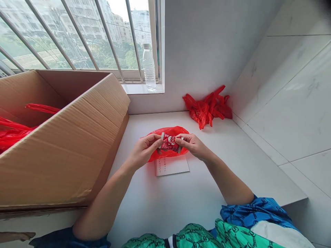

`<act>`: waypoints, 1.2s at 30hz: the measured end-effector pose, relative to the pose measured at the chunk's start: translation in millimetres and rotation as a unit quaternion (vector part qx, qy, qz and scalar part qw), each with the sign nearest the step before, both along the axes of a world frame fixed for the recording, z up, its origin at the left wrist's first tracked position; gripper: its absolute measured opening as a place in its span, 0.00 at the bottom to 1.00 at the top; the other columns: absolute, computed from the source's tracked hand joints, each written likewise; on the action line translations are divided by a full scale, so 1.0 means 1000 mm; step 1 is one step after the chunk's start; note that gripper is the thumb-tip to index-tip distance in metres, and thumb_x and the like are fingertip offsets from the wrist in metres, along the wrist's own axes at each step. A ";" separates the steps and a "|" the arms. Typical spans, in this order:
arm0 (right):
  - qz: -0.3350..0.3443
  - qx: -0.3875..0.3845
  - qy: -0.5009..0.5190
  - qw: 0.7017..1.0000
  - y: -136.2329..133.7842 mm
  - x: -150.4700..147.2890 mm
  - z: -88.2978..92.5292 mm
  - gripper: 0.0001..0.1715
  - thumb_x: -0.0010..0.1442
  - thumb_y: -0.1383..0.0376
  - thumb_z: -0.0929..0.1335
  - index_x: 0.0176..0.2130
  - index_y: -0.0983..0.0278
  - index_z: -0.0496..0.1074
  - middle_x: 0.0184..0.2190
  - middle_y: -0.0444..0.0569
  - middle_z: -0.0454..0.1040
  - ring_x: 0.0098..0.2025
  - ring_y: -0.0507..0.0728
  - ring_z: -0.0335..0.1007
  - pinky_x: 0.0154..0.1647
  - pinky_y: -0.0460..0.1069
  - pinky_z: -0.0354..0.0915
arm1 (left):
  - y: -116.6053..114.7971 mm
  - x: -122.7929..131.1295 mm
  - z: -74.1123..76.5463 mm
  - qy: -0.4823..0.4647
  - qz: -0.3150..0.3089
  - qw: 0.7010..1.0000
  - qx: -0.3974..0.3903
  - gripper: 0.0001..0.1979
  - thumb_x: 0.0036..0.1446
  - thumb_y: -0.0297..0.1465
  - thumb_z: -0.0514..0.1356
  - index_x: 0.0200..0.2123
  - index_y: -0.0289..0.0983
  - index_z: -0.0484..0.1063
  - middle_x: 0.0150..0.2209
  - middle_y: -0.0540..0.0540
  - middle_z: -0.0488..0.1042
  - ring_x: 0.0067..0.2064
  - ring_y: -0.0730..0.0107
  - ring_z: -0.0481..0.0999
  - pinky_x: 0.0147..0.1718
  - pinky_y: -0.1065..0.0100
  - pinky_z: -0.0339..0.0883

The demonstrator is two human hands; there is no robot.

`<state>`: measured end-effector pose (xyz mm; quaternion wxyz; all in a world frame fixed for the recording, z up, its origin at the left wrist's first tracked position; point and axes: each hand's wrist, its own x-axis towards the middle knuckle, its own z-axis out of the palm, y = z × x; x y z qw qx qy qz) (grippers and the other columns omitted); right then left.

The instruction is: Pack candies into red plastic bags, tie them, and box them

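Note:
Between my two hands is a small red snack packet (170, 142) with white print and pale crimped ends. My left hand (144, 150) pinches its left end between thumb and fingers. At the other end, my right hand (192, 145) grips it the same way. Just behind and below the packet, a red plastic bag (168, 130) lies spread on the white table; its contents are hidden. A white booklet or card (173, 166) with small printed characters lies partly under the bag.
A large open cardboard box (77, 144) with red plastic bags (18, 136) inside stands at the left. Another crumpled red bag (208, 107) sits in the back corner against the wall. A clear water bottle (149, 69) stands on the sill of the barred window. Tiled wall rises at right.

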<state>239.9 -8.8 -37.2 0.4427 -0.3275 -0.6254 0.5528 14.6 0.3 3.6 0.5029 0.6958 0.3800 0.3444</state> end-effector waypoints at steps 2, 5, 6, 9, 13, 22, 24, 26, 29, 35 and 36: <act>-0.005 0.000 0.002 1.000 -0.001 0.000 0.000 0.20 0.65 0.50 0.68 0.37 0.64 0.77 0.32 0.46 0.76 0.34 0.53 0.73 0.38 0.48 0.71 | -0.001 0.000 0.001 0.000 0.004 1.000 -0.003 0.15 0.63 0.42 0.60 0.40 0.36 0.77 0.33 0.46 0.77 0.29 0.72 0.74 0.33 0.69 0.73; -0.014 -0.002 0.003 1.000 -0.001 -0.001 0.000 0.19 0.65 0.50 0.68 0.38 0.63 0.77 0.32 0.46 0.76 0.34 0.53 0.73 0.38 0.49 0.72 | -0.004 0.000 0.002 0.013 0.009 1.000 0.021 0.17 0.66 0.43 0.56 0.42 0.36 0.77 0.33 0.46 0.78 0.31 0.71 0.76 0.34 0.68 0.74; -0.018 0.001 0.004 1.000 -0.001 -0.001 0.000 0.18 0.66 0.51 0.68 0.40 0.62 0.77 0.32 0.45 0.76 0.34 0.53 0.73 0.38 0.49 0.72 | -0.004 -0.001 0.002 0.023 0.011 0.999 0.042 0.17 0.67 0.42 0.55 0.43 0.36 0.76 0.34 0.46 0.78 0.31 0.70 0.76 0.34 0.68 0.73; -0.038 0.046 -0.001 0.998 -0.001 -0.003 -0.003 0.15 0.65 0.54 0.69 0.48 0.58 0.76 0.39 0.47 0.77 0.39 0.54 0.75 0.43 0.51 0.74 | -0.006 -0.001 -0.002 0.090 0.055 0.976 0.188 0.10 0.65 0.38 0.59 0.45 0.40 0.75 0.36 0.49 0.79 0.32 0.72 0.75 0.36 0.68 0.71; -0.127 0.172 -0.019 0.977 0.000 -0.005 -0.009 0.12 0.64 0.58 0.70 0.48 0.54 0.78 0.52 0.49 0.72 0.55 0.58 0.70 0.52 0.54 0.73 | -0.006 0.001 -0.011 0.140 0.063 0.900 0.408 0.05 0.64 0.27 0.58 0.36 0.41 0.73 0.39 0.50 0.77 0.38 0.72 0.76 0.42 0.68 0.68; -0.127 0.250 -0.063 0.958 -0.007 -0.008 -0.001 0.11 0.68 0.61 0.66 0.46 0.50 0.78 0.52 0.46 0.76 0.57 0.60 0.71 0.57 0.60 0.70 | -0.004 0.004 -0.012 0.000 0.044 0.996 0.078 0.16 0.64 0.37 0.60 0.53 0.41 0.65 0.46 0.45 0.73 0.39 0.70 0.76 0.37 0.68 0.73; -0.125 0.222 -0.065 0.965 -0.008 -0.010 -0.001 0.12 0.68 0.59 0.66 0.48 0.50 0.77 0.55 0.46 0.74 0.59 0.61 0.69 0.58 0.60 0.69 | -0.004 0.005 -0.012 0.002 0.008 1.000 0.016 0.22 0.61 0.41 0.63 0.56 0.40 0.65 0.41 0.45 0.75 0.39 0.67 0.77 0.37 0.66 0.74; -0.148 0.172 -0.028 0.974 -0.007 -0.012 -0.003 0.17 0.68 0.57 0.66 0.55 0.51 0.73 0.58 0.48 0.72 0.58 0.60 0.69 0.56 0.59 0.70 | -0.004 0.006 -0.012 -0.002 0.008 1.000 0.007 0.23 0.60 0.41 0.64 0.55 0.40 0.67 0.39 0.46 0.75 0.39 0.66 0.78 0.38 0.65 0.75; -0.158 0.082 0.031 0.983 -0.004 -0.011 -0.006 0.22 0.69 0.51 0.64 0.57 0.55 0.70 0.53 0.50 0.75 0.49 0.57 0.74 0.48 0.55 0.74 | -0.003 0.005 -0.014 0.018 0.037 0.999 0.033 0.21 0.60 0.42 0.64 0.53 0.40 0.69 0.40 0.46 0.76 0.39 0.67 0.78 0.38 0.66 0.75; -0.116 0.035 0.010 0.993 -0.002 -0.009 -0.005 0.19 0.61 0.49 0.71 0.39 0.61 0.75 0.37 0.47 0.78 0.38 0.54 0.76 0.43 0.52 0.74 | -0.002 0.003 -0.015 0.048 0.036 0.997 0.054 0.18 0.60 0.42 0.64 0.49 0.40 0.71 0.35 0.49 0.74 0.37 0.68 0.78 0.39 0.66 0.75; -0.118 0.024 0.023 0.992 -0.002 -0.010 -0.005 0.19 0.60 0.49 0.72 0.38 0.61 0.74 0.35 0.47 0.78 0.37 0.54 0.76 0.42 0.52 0.74 | -0.002 0.003 -0.015 0.035 0.034 0.998 0.043 0.19 0.61 0.43 0.62 0.51 0.40 0.70 0.37 0.48 0.75 0.37 0.68 0.79 0.39 0.65 0.76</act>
